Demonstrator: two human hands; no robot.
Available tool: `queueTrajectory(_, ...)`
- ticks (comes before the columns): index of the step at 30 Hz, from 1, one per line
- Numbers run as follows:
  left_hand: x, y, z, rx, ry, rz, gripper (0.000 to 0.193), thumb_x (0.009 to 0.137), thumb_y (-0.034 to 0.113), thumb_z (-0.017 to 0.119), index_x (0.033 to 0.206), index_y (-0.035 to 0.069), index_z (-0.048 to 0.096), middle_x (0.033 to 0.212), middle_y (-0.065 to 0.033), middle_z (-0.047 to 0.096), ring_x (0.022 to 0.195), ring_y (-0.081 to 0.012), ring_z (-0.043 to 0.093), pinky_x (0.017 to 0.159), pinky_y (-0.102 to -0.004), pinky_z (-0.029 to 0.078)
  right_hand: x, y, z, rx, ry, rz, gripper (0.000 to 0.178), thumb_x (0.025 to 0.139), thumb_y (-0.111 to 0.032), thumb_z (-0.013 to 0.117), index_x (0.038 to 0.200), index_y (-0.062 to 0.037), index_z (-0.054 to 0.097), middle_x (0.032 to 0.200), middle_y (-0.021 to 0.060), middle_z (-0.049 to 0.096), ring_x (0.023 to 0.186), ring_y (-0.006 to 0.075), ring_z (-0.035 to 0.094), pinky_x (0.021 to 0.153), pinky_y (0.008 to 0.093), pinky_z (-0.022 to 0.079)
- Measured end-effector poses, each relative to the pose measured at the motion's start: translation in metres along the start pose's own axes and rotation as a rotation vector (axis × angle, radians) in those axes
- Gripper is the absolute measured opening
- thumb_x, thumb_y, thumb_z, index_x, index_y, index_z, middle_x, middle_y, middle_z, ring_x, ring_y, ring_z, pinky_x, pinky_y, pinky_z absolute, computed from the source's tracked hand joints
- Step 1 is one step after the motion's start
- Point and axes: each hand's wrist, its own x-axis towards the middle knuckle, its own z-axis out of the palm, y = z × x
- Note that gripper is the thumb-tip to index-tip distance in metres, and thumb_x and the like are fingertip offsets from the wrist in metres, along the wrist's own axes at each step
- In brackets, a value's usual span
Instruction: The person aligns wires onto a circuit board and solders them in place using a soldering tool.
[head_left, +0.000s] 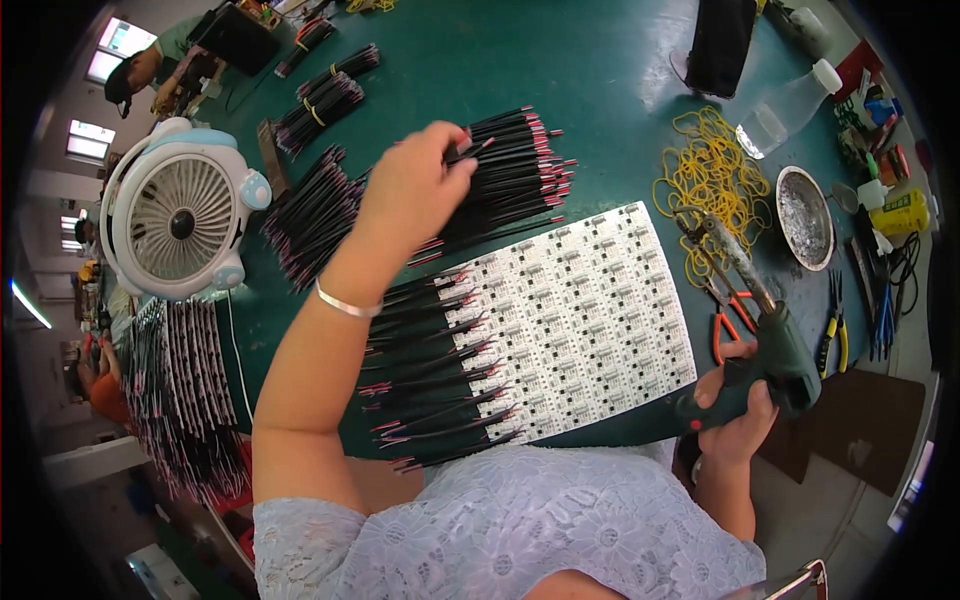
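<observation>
My left hand (415,180) reaches forward over the green table and pinches one black wire (470,152) with a red end, lifted off a loose pile of the same wires (515,170). My right hand (735,400) grips the dark green handle of a soldering iron (770,330), its metal tip pointing away toward the yellow rubber bands. Between the hands lies a white panel of small circuit boards (590,310). Several black wires (425,380) are attached along its left edge and fan out toward me.
A white and blue desk fan (180,220) stands at the left. Bundled wires (320,100) lie farther back. To the right are yellow rubber bands (705,175), a metal dish (805,215), a clear bottle (790,105), orange-handled cutters (725,325) and pliers (835,335). Another person (150,65) works far left.
</observation>
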Motion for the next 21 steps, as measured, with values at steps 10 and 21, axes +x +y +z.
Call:
queueTrajectory(10,0.011,-0.018,0.018,-0.109,-0.012,0.031,0.021,0.085,0.019,0.063,0.102,0.009,0.069,0.1,-0.0116,0.069,0.091,-0.0324,0.066,0.08,-0.0424,0.052,-0.004,0.013,-0.014,0.177,0.082,0.237,0.056,0.09,-0.038,0.046,0.128,0.003,0.05,0.138,0.0114,0.048,0.098,0.0147,0.054,0.092,0.0275,0.038)
queueTrajectory(21,-0.072,0.03,0.022,0.163,-0.209,0.219,0.013,0.077,0.012,0.057,0.085,0.003,0.056,0.069,-0.0132,0.064,0.067,-0.0313,0.067,0.056,-0.0456,0.053,0.012,0.013,0.015,0.149,0.178,0.063,0.02,0.09,-0.012,0.058,0.104,0.002,0.06,0.097,0.0154,0.063,0.09,0.023,0.058,0.078,0.0348,0.049)
